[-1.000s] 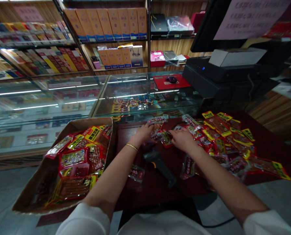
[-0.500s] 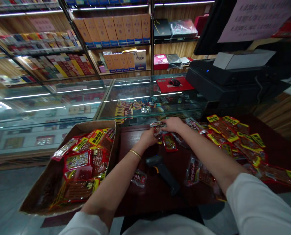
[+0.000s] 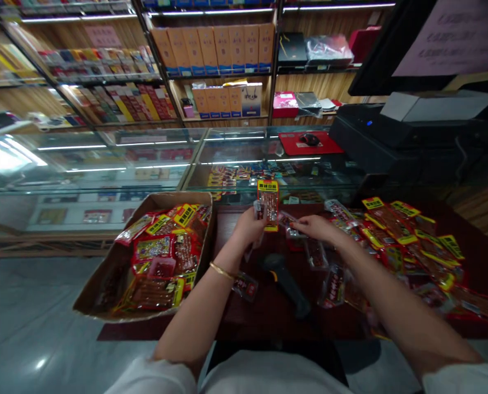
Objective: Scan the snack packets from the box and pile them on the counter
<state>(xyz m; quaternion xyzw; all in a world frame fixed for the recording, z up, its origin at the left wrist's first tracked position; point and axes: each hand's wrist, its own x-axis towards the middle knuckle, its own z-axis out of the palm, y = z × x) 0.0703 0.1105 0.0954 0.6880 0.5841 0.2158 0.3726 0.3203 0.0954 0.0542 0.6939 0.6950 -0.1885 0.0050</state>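
My left hand (image 3: 249,229) is closed around small snack packets; a clear-edged one (image 3: 259,210) sticks up from the fingers. Just beyond them a yellow-topped snack packet (image 3: 269,203) stands upright, though whether it is in the same grip I cannot tell. To the right, my right hand (image 3: 315,229) pinches a small dark snack packet (image 3: 286,220) by its end. Below the hands, a black barcode scanner (image 3: 287,285) lies on the dark counter. One loose packet (image 3: 245,286) rests left of the scanner, and more packets (image 3: 333,285) lie to its right.
At left, a cardboard box (image 3: 209,241) holds many red and yellow packets. A pile of similar packets (image 3: 395,224) spreads over the counter at right. Behind are a glass display case (image 3: 145,156), a mouse (image 3: 309,139) on a red mat and a monitor (image 3: 375,49).
My hands have moved apart, the right one going rightward with a packet. The yellow-topped packet now shows upright beside my left hand. The whole view has shifted slightly.
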